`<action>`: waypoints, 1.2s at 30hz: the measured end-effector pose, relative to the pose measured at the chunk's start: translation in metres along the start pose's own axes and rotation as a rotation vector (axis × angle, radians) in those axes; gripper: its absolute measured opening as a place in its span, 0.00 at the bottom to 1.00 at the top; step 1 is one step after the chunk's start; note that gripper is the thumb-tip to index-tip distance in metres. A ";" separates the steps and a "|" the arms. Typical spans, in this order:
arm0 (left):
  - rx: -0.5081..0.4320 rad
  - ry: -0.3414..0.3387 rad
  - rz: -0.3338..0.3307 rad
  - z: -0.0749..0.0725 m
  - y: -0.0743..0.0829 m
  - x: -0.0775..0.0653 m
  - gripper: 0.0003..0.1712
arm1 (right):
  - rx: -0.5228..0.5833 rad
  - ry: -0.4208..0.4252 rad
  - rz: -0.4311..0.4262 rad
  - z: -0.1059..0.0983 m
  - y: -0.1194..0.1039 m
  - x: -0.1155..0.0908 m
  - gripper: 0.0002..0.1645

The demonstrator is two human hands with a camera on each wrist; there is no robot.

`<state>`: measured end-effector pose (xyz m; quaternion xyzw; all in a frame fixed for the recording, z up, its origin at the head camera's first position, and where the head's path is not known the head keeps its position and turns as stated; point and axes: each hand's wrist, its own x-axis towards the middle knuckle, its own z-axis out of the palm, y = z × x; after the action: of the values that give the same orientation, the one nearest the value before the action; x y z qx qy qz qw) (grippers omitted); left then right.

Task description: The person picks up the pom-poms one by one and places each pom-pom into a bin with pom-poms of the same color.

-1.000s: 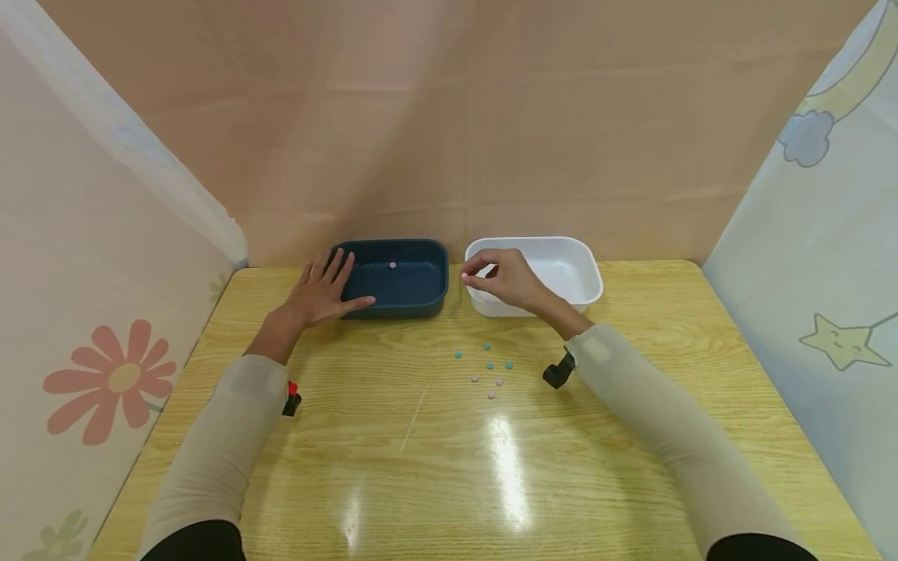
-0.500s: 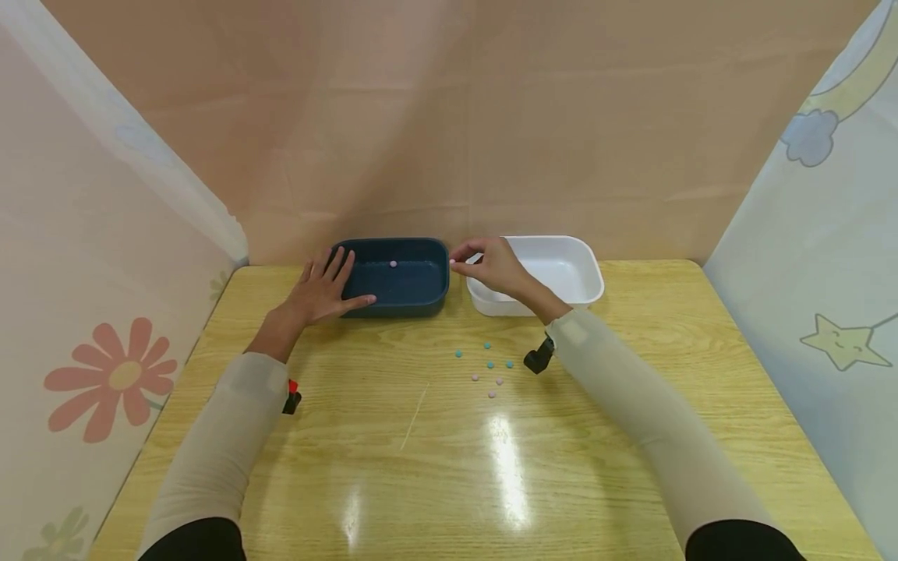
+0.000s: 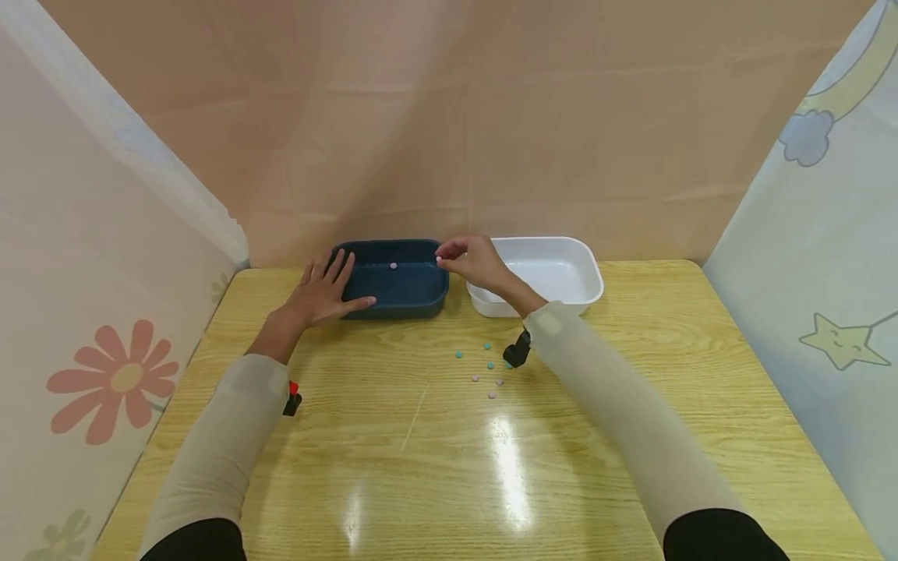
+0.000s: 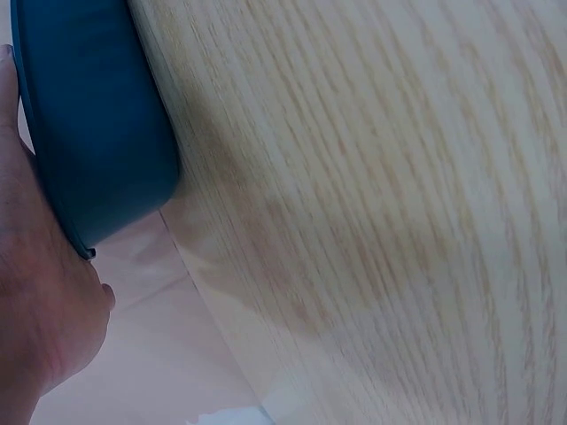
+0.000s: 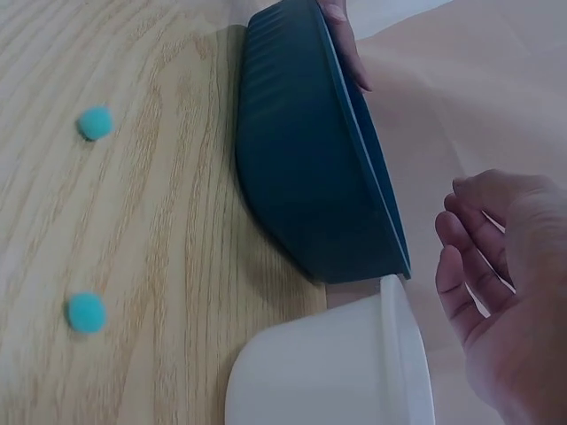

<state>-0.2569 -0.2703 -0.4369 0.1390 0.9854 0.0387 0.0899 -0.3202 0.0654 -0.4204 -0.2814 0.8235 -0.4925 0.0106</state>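
Your left hand lies with its fingers spread over the left end of the dark blue rectangular tub, its thumb along the front rim. Your right hand pinches a pink pom-pom between thumb and index finger, above the right rim of that tub; the palm is over the left end of the white rectangular tub, which stands just beside the blue one. A second pink pom-pom is inside the blue tub. On the wood-grain surface in front of you are four turquoise pom-poms, one partly hidden behind the black wrist camera on your right arm, and three more pink pom-poms nearer you.
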 end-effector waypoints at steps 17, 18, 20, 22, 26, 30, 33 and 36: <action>-0.009 0.006 0.002 0.002 0.000 -0.001 0.65 | -0.136 -0.006 0.018 0.009 0.004 0.021 0.11; -0.007 0.007 0.002 0.001 0.000 -0.001 0.65 | -0.149 0.000 0.012 0.010 0.004 0.022 0.10; -0.009 0.010 0.002 0.001 0.000 -0.001 0.66 | -0.169 0.004 0.009 0.011 0.005 0.024 0.09; -0.015 0.010 0.004 0.001 0.001 -0.001 0.66 | -0.184 0.001 0.015 0.012 0.006 0.024 0.08; -0.017 0.004 0.006 0.001 0.002 -0.002 0.66 | -0.190 -0.007 0.031 0.013 0.005 0.024 0.07; -0.012 0.000 0.004 0.000 0.002 -0.003 0.66 | -0.211 -0.003 0.037 0.013 0.006 0.025 0.08; -0.014 -0.003 0.005 -0.001 0.003 -0.003 0.66 | -0.233 0.002 0.042 0.012 0.007 0.025 0.09; -0.015 -0.006 0.004 -0.001 0.003 -0.003 0.66 | -0.234 0.004 0.049 0.011 0.007 0.025 0.10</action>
<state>-0.2534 -0.2683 -0.4350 0.1405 0.9845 0.0460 0.0940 -0.3412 0.0469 -0.4254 -0.2596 0.8821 -0.3930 -0.0120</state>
